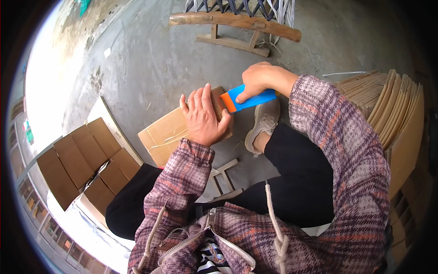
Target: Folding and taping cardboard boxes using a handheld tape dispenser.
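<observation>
A long brown cardboard box [165,133] lies slanted in front of me above my lap, with thin pale strands along its near side. My left hand [200,116] holds it near its right end. The fingers are spread over its top with their tips at the far edge, and the thumb rests toward the end. My right hand [261,82] is closed around a flat blue tool with an orange end [254,97], which looks like a tape dispenser. The orange end meets the right end of the box. My hand hides part of the tool.
A stack of flattened cardboard [396,109] stands at the right. At the left, an open box [77,160] shows brown cardboard pieces. A wooden-framed woven seat [235,20] stands at the far side on the grey concrete floor [132,59]. My shoe [264,121] is just below the tool.
</observation>
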`<state>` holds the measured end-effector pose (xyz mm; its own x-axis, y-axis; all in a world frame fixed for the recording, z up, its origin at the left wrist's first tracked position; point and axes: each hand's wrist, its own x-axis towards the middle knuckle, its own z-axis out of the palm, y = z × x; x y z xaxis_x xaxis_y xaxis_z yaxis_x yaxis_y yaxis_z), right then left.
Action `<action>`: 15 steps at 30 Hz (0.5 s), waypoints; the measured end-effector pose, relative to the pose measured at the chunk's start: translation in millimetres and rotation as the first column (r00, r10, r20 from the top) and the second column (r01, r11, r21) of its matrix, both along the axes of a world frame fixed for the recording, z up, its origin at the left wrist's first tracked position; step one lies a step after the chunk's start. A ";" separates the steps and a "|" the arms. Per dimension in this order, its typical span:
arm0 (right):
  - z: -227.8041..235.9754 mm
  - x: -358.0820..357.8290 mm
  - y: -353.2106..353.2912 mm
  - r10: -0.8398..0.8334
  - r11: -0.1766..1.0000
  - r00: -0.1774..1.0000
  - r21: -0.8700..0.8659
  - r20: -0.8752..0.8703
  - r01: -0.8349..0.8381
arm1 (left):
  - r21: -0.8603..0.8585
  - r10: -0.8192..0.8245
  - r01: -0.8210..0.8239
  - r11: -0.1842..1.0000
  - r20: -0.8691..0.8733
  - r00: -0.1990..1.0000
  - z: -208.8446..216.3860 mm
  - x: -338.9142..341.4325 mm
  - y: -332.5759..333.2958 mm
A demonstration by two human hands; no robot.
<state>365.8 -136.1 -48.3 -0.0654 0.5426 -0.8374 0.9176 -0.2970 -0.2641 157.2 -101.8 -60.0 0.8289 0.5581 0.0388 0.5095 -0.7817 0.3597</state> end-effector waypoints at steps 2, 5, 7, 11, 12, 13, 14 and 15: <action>0.8 -4.0 3.6 -0.024 1.000 1.000 0.003 -0.001 0.024 | 0.002 -0.006 0.006 1.000 -0.004 1.000 1.3 0.4 0.4; 19.9 -11.5 18.3 -0.021 0.997 0.999 -0.075 0.034 0.024 | 0.004 -0.003 0.003 1.000 0.006 1.000 1.5 1.0 1.3; 2.1 -31.6 25.7 0.025 0.992 0.994 -0.129 0.105 -0.011 | 0.003 0.002 -0.002 1.000 0.023 1.000 0.8 1.8 -1.4; -21.9 -40.0 23.3 0.190 0.955 0.968 -0.259 0.163 -0.144 | -0.011 0.042 -0.041 0.999 0.044 0.998 0.2 0.9 -0.9; -16.8 -29.3 17.4 0.139 0.964 0.973 -0.252 0.186 -0.089 | -0.028 0.029 -0.028 0.999 0.031 0.999 1.8 1.0 -2.6; -7.5 -12.1 8.0 0.086 0.969 0.972 -0.243 0.217 -0.031 | -0.046 0.015 -0.014 0.999 0.028 0.999 2.4 4.7 -4.6; 12.4 6.6 1.0 0.081 0.987 0.978 -0.155 0.192 -0.051 | -0.050 0.012 -0.010 0.999 0.042 0.999 0.5 4.9 -4.2; 47.3 20.0 -1.2 0.030 0.995 0.983 -0.101 0.182 -0.012 | -0.040 0.036 -0.034 0.999 0.057 0.998 0.5 3.3 -1.9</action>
<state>385.8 -137.4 -1.0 0.0834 0.4568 -0.8857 0.9540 -0.2935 -0.0615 160.5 -103.7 -59.5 0.8059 0.5887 0.0638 0.5137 -0.7487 0.4190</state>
